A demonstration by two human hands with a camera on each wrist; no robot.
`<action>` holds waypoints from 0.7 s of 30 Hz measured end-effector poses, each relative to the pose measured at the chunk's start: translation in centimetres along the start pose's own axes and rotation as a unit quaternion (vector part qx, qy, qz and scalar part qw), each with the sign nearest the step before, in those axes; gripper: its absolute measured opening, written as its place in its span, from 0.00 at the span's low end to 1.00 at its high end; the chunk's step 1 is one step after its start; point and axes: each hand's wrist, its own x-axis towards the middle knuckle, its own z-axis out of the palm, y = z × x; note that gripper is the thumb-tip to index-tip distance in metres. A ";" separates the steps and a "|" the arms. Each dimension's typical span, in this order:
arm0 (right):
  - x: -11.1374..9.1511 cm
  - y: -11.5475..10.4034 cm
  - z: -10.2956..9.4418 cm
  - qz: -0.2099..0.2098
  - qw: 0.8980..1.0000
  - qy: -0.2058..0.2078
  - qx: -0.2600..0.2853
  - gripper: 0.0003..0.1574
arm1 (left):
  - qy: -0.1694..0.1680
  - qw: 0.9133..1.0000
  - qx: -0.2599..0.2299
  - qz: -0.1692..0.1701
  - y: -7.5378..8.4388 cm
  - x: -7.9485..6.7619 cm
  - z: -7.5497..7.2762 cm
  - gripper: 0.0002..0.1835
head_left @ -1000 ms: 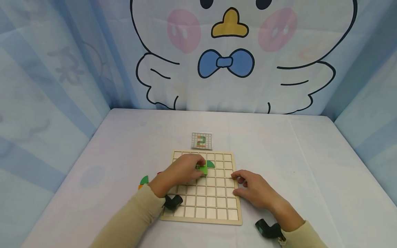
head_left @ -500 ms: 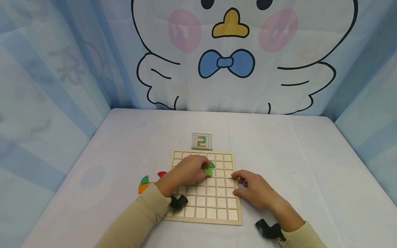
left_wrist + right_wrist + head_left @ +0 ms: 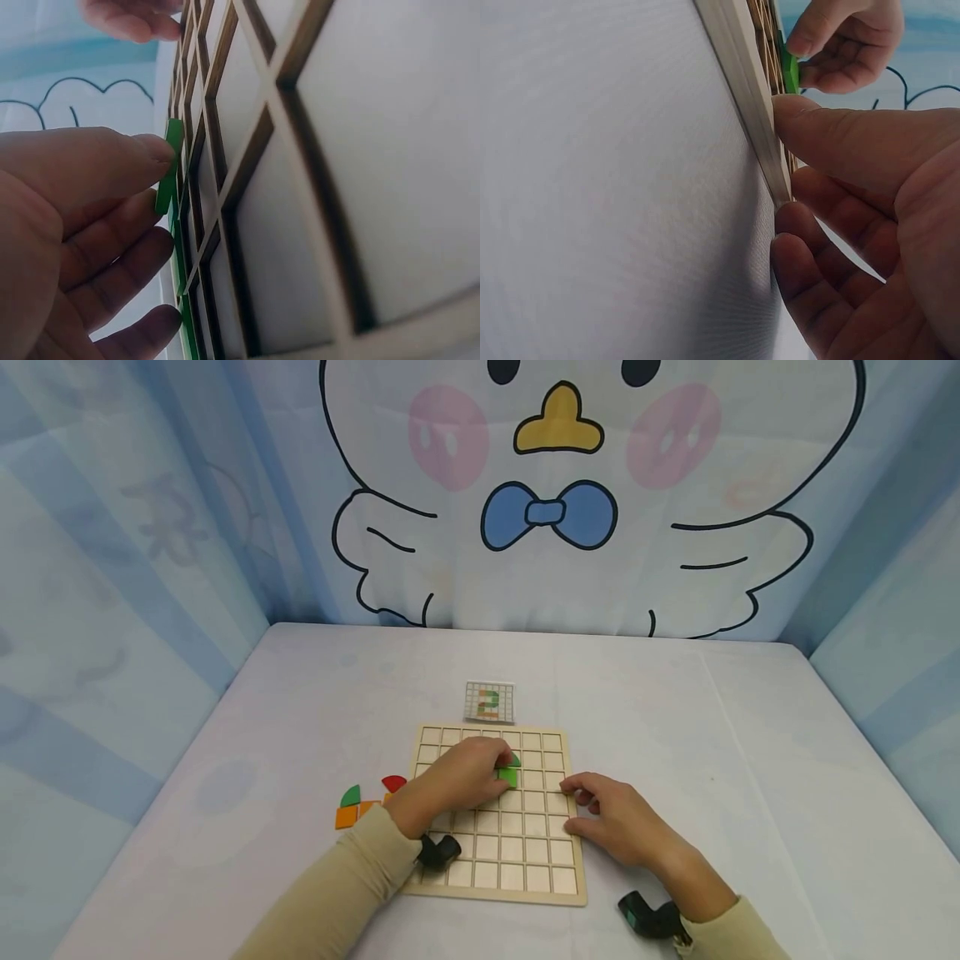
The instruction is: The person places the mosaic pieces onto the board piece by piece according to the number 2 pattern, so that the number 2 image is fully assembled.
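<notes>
A light green square tile [image 3: 507, 777] is pinched between thumb and finger of my left hand [image 3: 467, 775], low over the wooden grid board [image 3: 512, 825]. In the left wrist view the tile [image 3: 166, 184] stands tilted against the grid, the thumb on one face. Just beyond it, a dark green quarter-circle piece [image 3: 515, 761] lies in the grid, partly hidden by the fingers. My right hand [image 3: 618, 820] rests at the board's right edge. The right wrist view has its thumb [image 3: 802, 112] on the frame and its fingertips along the side.
Left of the board lie a green quarter-circle piece [image 3: 350, 795], orange squares [image 3: 347, 817] and a red quarter-circle piece [image 3: 393, 783], some partly behind the left arm. Behind the board lies a small pattern card [image 3: 490, 702]. Printed curtains [image 3: 551, 585] enclose the white table [image 3: 690, 718].
My left hand has moved a little to the right with the light green square, toward the dark green quarter-circle. More loose pieces show at the left. The right hand has stayed put.
</notes>
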 end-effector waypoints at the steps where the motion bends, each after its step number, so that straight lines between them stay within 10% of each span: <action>1: 0.0 0.0 0.0 0.000 1.000 0.000 0.000 0.25 | 0.000 1.000 0.000 0.003 0.0 0.0 0.0 0.12; 21: 0.0 0.1 0.0 -0.006 1.000 0.002 0.001 0.26 | 0.002 0.999 0.031 -0.010 0.8 0.4 0.4 0.08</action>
